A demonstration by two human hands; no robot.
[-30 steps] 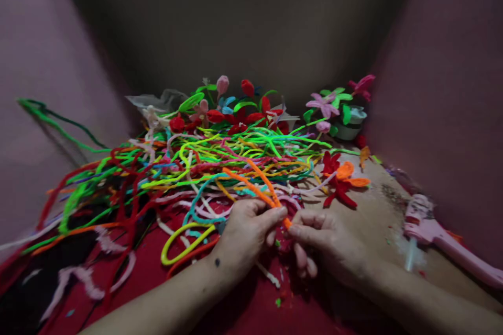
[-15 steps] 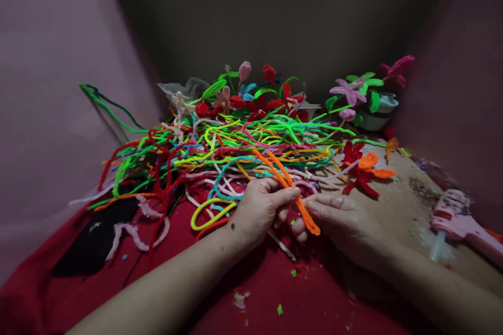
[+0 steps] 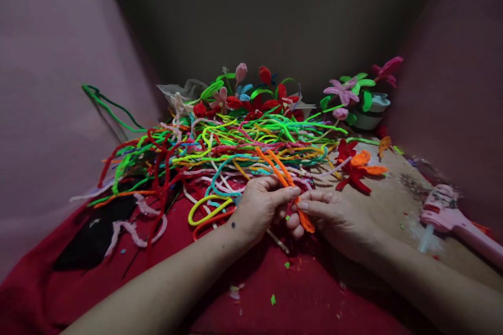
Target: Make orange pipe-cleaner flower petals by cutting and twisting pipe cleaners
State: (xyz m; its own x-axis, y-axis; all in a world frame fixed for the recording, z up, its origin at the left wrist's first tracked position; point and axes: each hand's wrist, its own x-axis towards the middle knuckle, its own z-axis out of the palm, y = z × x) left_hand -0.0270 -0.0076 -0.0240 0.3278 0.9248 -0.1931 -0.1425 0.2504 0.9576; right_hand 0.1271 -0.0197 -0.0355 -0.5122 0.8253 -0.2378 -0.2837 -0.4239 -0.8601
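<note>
Between thumb and fingers, my left hand point(image 3: 261, 209) pinches an orange pipe cleaner piece point(image 3: 283, 172), folded so that two strands stick out up and to the left. The lower end of the piece is a thicker loop pointing down to the right. My right hand point(image 3: 334, 214) is closed on the same orange piece just below my left thumb. Behind both hands lies a big pile of coloured pipe cleaners point(image 3: 236, 136). Yellow-handled scissors point(image 3: 210, 210), partly hidden, rest beside my left wrist.
Fuzzy flowers point(image 3: 255, 99) stand behind the pile, others by a pale pot point(image 3: 369, 115) at the back right. A red and orange flower point(image 3: 356, 167) lies on the brown board point(image 3: 389, 204). A pink glue gun point(image 3: 444, 214) is at the right, a black item point(image 3: 94, 241) at the left.
My right hand's fingertips have moved slightly up and left along the orange piece, closer to my left thumb. The view has shifted a little, so the surroundings on the right appear further left.
</note>
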